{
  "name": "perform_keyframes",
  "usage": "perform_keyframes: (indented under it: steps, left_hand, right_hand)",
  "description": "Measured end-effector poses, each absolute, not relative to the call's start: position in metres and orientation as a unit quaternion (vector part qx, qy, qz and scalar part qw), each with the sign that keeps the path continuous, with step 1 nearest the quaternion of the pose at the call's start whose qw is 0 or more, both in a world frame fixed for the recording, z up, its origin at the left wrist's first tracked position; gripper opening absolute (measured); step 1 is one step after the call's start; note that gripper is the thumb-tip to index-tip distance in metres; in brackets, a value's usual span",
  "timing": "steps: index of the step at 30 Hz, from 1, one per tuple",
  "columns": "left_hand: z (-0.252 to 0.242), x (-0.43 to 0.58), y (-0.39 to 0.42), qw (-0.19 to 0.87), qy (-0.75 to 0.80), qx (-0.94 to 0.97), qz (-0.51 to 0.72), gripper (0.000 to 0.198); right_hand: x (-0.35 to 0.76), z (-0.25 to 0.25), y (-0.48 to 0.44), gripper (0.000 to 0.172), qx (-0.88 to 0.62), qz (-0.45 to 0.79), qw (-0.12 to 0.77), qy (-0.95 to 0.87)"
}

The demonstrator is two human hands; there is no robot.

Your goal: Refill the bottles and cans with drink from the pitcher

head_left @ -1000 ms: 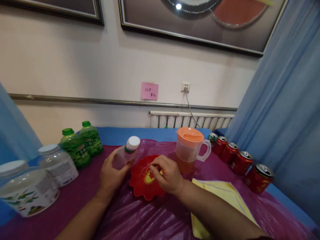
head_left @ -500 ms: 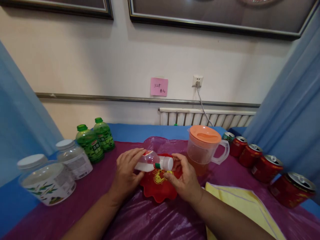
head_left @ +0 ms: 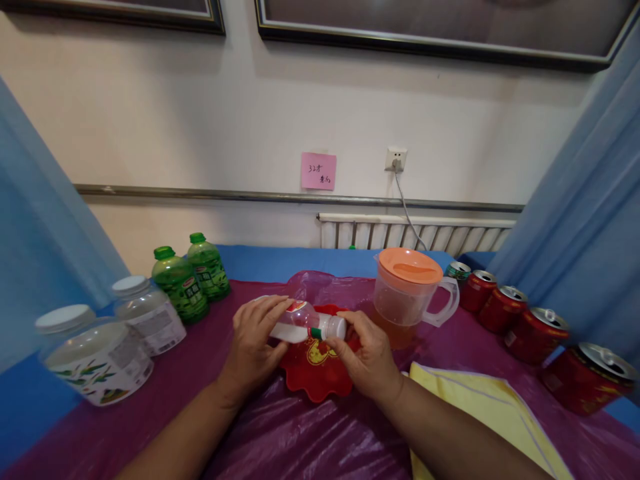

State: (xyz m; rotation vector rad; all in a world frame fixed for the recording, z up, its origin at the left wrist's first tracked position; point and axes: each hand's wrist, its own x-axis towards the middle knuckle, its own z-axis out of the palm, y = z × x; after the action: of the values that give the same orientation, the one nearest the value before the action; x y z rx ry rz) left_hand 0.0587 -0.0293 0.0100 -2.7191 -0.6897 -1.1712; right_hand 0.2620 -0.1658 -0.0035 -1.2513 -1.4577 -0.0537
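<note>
My left hand [head_left: 260, 337] is wrapped round the body of a clear plastic bottle [head_left: 300, 321], which lies on its side with its neck pointing right. White and green show on its label, with a red patch on top. At the neck end, the thumb and fingers of my right hand [head_left: 367, 353] close on the white bottle cap [head_left: 337, 327]. Beneath the bottle is a red scalloped plate [head_left: 317, 383] with a yellow print, partly hidden by the bottle and both hands.
A jug [head_left: 400, 300] with an orange lid and amber liquid stands behind my right hand. A yellow cloth [head_left: 465, 400] lies beside my right forearm. Cans [head_left: 533, 333] line the right; green bottles [head_left: 183, 283] and white-lidded jars [head_left: 97, 363] line the left. Purple plastic sheeting [head_left: 295, 440] covers the table.
The fingers of my right hand have closed in on the cap, with the thumb now against it. My left hand and the bottle stay nearly in place.
</note>
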Motion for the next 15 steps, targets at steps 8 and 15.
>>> perform_keyframes:
  steps: [8, 15]
  left_hand:
    - [0.0102, 0.0584, -0.0295, 0.049, -0.237, -0.894, -0.377, 0.06]
    - [0.0099, 0.0589, -0.0284, 0.041, -0.255, -0.892, -0.371, 0.056]
  right_hand:
    - [0.2627, -0.0061, -0.1649, 0.031, -0.524, -0.049, 0.565, -0.636]
    - [0.2639, -0.0107, -0.1627, 0.04, -0.51, -0.045, 0.573, -0.639]
